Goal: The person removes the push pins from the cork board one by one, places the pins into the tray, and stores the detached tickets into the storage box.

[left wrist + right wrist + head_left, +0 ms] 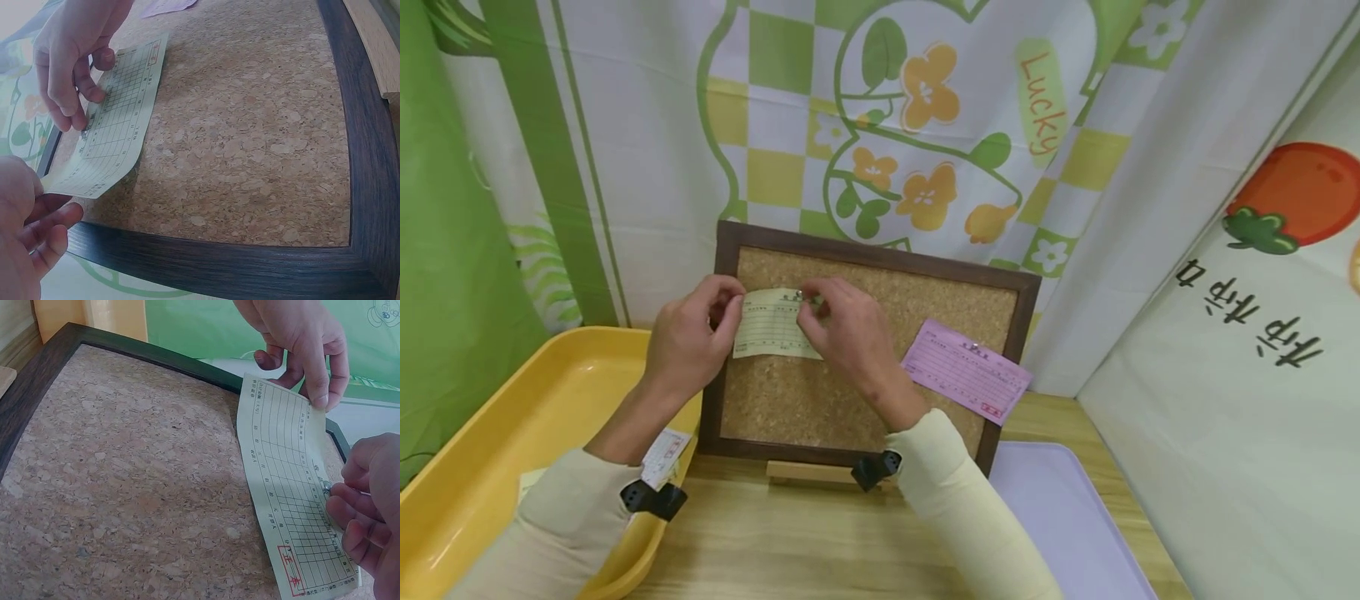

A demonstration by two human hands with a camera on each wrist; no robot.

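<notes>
A pale yellow receipt slip (pixel 767 325) lies against the upper left of a framed cork board (pixel 842 400), its lower edge standing off the cork in the left wrist view. My left hand (pixel 692 333) pinches the slip's upper left corner between thumb and finger. At the middle of its top edge, my right hand (pixel 850 333) pinches a small shiny pushpin (pixel 326 487), mostly hidden by the fingertips. A pink receipt slip (pixel 966 371) hangs tilted at the board's right, with a pin (pixel 975 346) at its top, overlapping the dark frame.
At the left stands a yellow tray (pixel 572 367) with several paper slips (pixel 664 454) in it. A lilac tray (pixel 1060 500) lies right of the board. The board leans on a wooden stand (pixel 808 472) before a patterned curtain (pixel 647 125).
</notes>
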